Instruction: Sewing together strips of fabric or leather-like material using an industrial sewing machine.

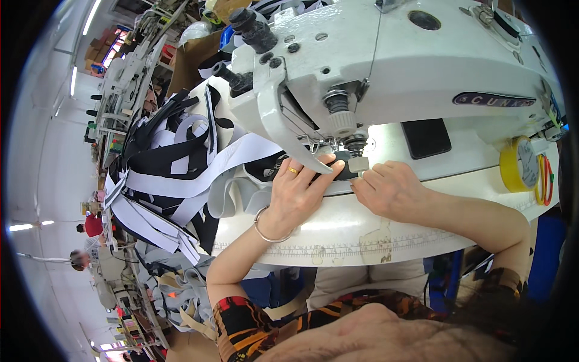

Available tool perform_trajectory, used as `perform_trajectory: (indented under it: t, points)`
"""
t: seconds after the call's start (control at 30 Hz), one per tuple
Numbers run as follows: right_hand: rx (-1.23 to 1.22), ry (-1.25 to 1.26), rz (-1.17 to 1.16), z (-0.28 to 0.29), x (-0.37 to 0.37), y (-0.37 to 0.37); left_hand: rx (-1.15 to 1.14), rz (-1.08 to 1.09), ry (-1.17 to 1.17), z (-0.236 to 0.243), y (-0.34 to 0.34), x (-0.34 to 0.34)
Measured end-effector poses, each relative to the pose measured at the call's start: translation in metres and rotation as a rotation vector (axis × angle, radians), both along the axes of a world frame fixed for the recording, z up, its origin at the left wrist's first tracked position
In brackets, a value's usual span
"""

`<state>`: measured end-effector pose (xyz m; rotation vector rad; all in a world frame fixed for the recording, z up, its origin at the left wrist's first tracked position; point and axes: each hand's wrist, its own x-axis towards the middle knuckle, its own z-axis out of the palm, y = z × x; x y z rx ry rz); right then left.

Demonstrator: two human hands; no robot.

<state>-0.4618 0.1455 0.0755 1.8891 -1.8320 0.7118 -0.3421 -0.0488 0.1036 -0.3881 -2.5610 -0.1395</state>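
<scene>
A black fabric piece [342, 172] lies under the needle area of a white sewing machine [386, 63]. My left hand [295, 194], with a ring and a bracelet, holds its left part with thumb and fingers close together beside the presser foot. Just right of the foot, my right hand [389, 192] is closed, its curled fingertips pinching at the fabric's near right edge; how much they grip is partly hidden. A dark fabric piece with pale markings [263, 169] shows left of my left hand.
Black and white fabric strips [172, 175] are heaped at the left of the white table [325, 241]. A black phone [426, 139] lies under the machine arm. Yellow tape [511, 164] and orange-handled scissors [547, 181] sit at the right. Other machines line the far left.
</scene>
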Motion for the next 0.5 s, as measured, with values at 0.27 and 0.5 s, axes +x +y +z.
perform_trajectory:
  t: [0.27,0.5]
  points:
    - [0.008,-0.016,0.010,0.003,0.001,-0.001,0.039,-0.033,-0.002,-0.001,-0.003,0.000]
    - [0.016,-0.056,-0.007,0.003,-0.001,0.002,0.101,-0.017,-0.111,0.006,0.002,0.002]
